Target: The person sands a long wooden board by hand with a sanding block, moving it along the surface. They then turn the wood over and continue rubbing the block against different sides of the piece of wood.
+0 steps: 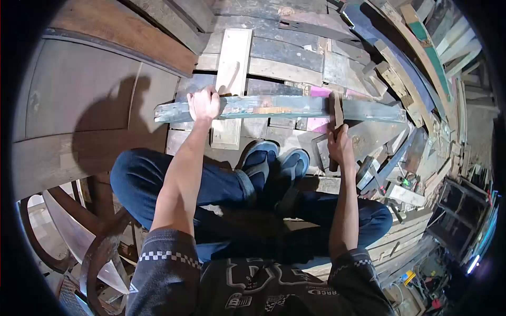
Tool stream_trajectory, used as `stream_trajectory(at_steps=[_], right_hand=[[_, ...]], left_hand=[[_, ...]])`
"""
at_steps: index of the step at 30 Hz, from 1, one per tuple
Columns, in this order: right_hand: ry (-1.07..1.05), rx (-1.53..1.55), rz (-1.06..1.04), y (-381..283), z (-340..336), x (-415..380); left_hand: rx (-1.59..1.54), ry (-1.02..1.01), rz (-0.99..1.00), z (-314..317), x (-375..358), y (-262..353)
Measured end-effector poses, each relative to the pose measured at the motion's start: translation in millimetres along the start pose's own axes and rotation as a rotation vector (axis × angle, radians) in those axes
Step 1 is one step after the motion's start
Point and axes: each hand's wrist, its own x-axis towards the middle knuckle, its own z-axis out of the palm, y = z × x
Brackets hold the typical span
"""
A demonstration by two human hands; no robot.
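A long, weathered plank (274, 107) with worn blue-grey paint lies crosswise in front of me, above my shoes. Near its left end, my left hand (204, 104) is closed over the top edge. A pale, bare board (227, 132) runs beneath the plank close to that hand. My right hand (341, 145) is wrapped around a dark brown, narrow bar-shaped piece (336, 108). Its upper part crosses the plank right of the middle, and its lower end shows below my fist. I cannot tell what kind of tool or piece it is.
Stacked boards (416, 68) curve along the right side. A wooden panel (84, 95) stands at the left, above a curved wooden frame (100, 258). Small tools and a pale block (406, 195) lie right of my knee. Pink pieces (318, 124) show under the plank.
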Motion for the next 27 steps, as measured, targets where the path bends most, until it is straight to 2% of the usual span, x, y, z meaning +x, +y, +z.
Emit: stream_trajectory(at_steps=[10,14,17,21,23,25,27], right_hand=[[-0.041,-0.047,0.051,-9,-7,5],[-0.037,-0.056,0.064,-7,-5,1],[-0.018,-0.008,0.027,-6,-5,0],[-0.03,-0.027,0.05,-11,-7,-1],[-0.028,-0.02,0.01,-11,-8,-1],[-0.065,-0.012,0.029,-10,-10,0],[-0.073,-0.127,0.052,-6,-8,3]], left_hand=[[-0.022,0.03,-0.012,3,1,0],[-0.102,0.152,0.059,13,3,-7],[-0.109,0.085,0.006,1,0,1],[-0.121,0.145,0.025,14,5,-6],[-0.076,0.097,0.005,17,7,-7],[-0.035,0.183,0.03,21,5,-8],[-0.071,0.116,0.045,14,4,-8]])
